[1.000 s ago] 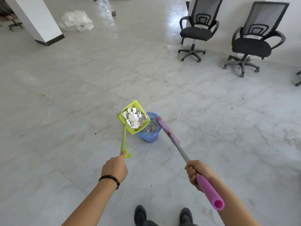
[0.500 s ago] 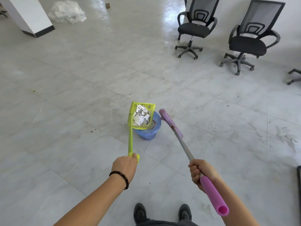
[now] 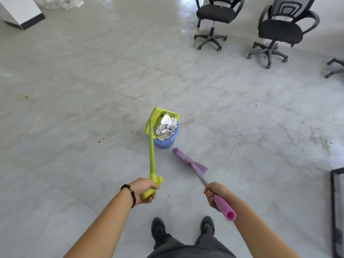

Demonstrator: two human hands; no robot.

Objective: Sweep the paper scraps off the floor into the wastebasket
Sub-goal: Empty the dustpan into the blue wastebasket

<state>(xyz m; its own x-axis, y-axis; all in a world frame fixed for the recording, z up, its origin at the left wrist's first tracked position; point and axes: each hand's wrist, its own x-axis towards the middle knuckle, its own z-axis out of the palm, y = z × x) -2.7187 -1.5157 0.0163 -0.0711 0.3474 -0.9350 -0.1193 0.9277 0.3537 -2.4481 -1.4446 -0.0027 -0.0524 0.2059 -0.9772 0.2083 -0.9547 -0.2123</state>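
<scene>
Head view: my left hand [image 3: 147,190] grips the dustpan [image 3: 157,111], tipped over the wastebasket [image 3: 167,142], with the paper scraps [image 3: 165,128] heaped at its mouth. My right hand [image 3: 214,194] clasps the broom [image 3: 189,162]. Only the emptying remains, I judge.

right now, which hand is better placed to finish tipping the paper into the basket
Left. The left hand grips the green dustpan, tilted over the blue wastebasket with the crumpled paper at its mouth. The right hand holds the purple broom, its head down on the floor beside the basket.
</scene>
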